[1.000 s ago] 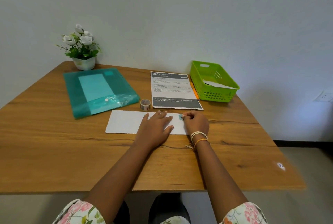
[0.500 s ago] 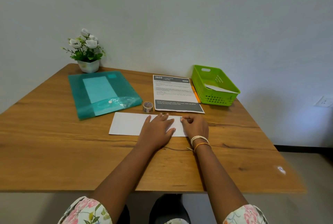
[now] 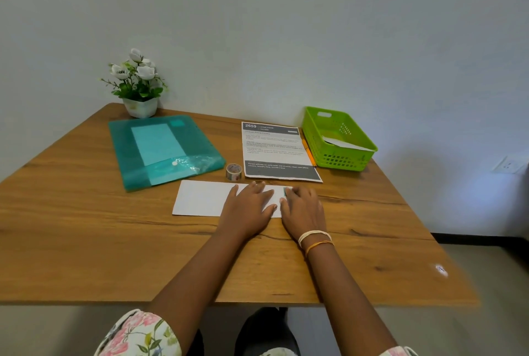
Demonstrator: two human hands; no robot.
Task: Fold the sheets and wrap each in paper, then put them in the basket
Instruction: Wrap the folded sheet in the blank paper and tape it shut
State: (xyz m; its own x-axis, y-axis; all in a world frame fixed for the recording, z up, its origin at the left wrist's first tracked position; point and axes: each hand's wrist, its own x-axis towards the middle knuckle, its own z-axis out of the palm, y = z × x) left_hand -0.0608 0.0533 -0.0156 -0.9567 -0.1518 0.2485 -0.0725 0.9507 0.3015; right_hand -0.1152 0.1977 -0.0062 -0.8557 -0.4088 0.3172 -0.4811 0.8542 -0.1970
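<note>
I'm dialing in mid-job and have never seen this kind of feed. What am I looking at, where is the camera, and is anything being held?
There is no machine here: a person works with two bare hands. The single wide-angle camera sits on their head, looking forward and down at a wooden table.

The left hand lies flat on a white paper. The right hand presses at the paper's right end, where a bit of teal shows by the fingers. Neither hand lifts anything.

Behind the paper are a tape roll, a teal folder, a printed sheet with an orange pen alongside it, a green basket with something white inside, and a potted plant.
</note>
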